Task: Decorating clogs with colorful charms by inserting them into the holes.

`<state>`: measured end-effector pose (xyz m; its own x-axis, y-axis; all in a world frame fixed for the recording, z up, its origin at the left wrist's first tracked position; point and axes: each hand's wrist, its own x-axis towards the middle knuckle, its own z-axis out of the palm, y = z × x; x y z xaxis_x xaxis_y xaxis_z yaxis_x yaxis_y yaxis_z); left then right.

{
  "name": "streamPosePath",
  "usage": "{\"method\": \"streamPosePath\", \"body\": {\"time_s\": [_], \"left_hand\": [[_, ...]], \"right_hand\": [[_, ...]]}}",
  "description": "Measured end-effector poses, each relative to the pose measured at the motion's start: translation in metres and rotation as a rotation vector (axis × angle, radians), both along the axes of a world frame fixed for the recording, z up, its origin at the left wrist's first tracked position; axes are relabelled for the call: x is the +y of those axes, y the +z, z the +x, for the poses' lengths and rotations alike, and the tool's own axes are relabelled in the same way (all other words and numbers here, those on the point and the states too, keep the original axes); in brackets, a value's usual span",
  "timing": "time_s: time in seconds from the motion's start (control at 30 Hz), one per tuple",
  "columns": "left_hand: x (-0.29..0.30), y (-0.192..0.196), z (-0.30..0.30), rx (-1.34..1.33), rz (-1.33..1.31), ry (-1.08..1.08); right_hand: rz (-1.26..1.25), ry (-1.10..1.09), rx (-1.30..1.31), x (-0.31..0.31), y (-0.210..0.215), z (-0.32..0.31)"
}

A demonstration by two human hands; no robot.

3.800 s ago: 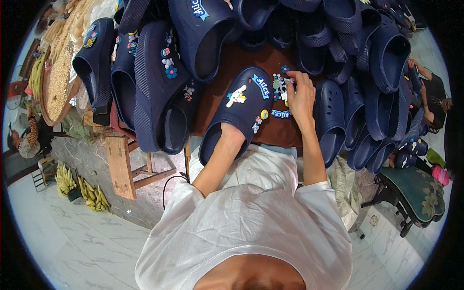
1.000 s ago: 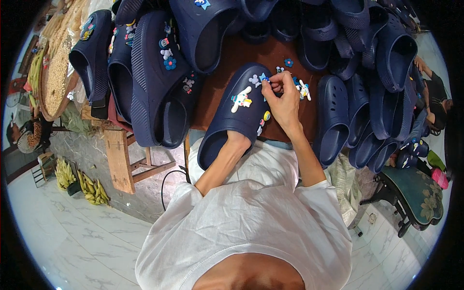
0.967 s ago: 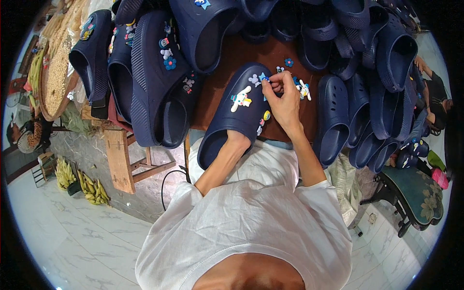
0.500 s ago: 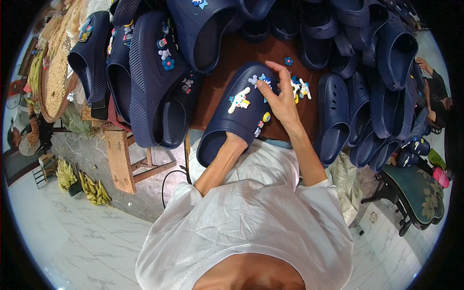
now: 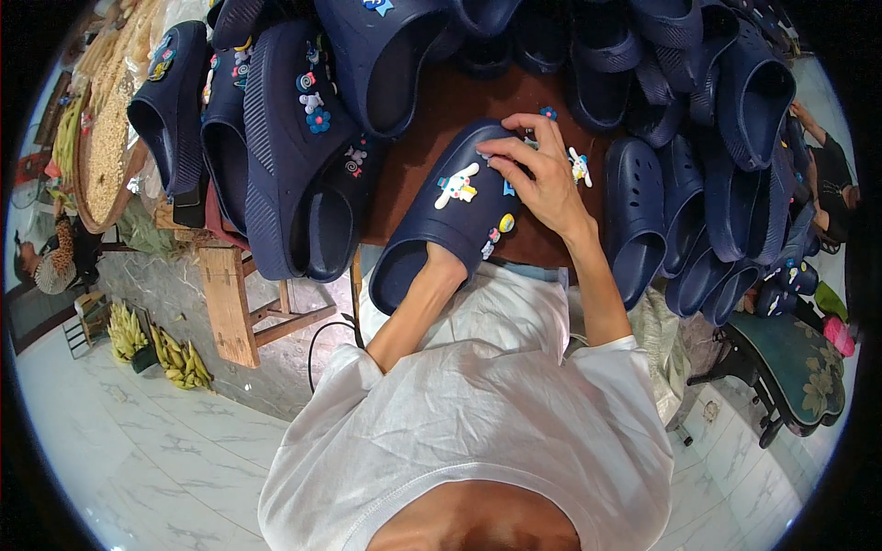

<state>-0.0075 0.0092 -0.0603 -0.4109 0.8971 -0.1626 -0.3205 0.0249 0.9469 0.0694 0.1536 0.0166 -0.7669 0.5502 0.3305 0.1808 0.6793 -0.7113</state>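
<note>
A navy clog [image 5: 418,216] lies tilted in front of me, toe pointing away. My left hand [image 5: 446,264] is inside its opening, so only the wrist and heel of the hand show; the fingers are hidden. Over the toe, my right hand [image 5: 542,170] has curled fingers, with tips closed on a small grey charm that they mostly cover. A white long-eared figure charm [image 5: 457,186] sits on the clog's upper. A round yellow charm [image 5: 506,223] and small charms are along its right side. Right of the hand, a loose white figure charm [image 5: 579,167] lies on the brown tabletop [image 5: 593,207].
Large navy clogs with charms [image 5: 285,147] stand close on the left. More navy clogs [image 5: 634,211] crowd the right and far sides. A wooden stool [image 5: 230,303] is lower left, a green padded chair [image 5: 790,376] lower right. A blue flower charm [image 5: 548,113] lies beyond my right hand.
My right hand has turned and its fingers have curled over the grey charm, which showed beside the thumb before. The clog has shifted slightly left; my left hand stays inside it.
</note>
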Motion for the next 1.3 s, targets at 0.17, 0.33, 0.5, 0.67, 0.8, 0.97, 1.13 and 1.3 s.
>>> {"method": "streamPosePath", "body": {"time_s": [0.17,0.33,0.5,0.67,0.8,0.97,1.13,1.3], "left_hand": [[-0.003,0.003,-0.003,-0.855,0.123,0.130],[0.002,0.003,-0.004,-0.361,0.058,0.069],[0.001,0.003,-0.002,0.128,-0.060,0.035],[0.005,0.002,-0.005,0.748,-0.237,-0.162],[-0.003,-0.013,0.000,0.244,-0.030,-0.053],[0.001,0.001,-0.001,0.169,0.028,-0.052],[0.006,0.017,-0.008,0.086,0.034,-0.026],[0.017,0.049,-0.016,-0.887,0.239,0.178]], "right_hand": [[-0.016,0.012,-0.022,-0.003,-0.006,-0.003],[0.043,-0.077,0.018,-0.007,-0.012,-0.008],[-0.206,-0.094,0.135,0.000,-0.013,0.002],[-0.329,-0.170,0.115,-0.002,-0.006,0.004],[-0.291,-0.183,0.101,-0.010,-0.005,-0.008],[-0.220,-0.196,0.086,-0.015,-0.012,-0.011],[-0.129,-0.369,0.188,-0.029,-0.002,0.001],[-0.137,-0.456,0.256,-0.075,0.002,0.036]]}}
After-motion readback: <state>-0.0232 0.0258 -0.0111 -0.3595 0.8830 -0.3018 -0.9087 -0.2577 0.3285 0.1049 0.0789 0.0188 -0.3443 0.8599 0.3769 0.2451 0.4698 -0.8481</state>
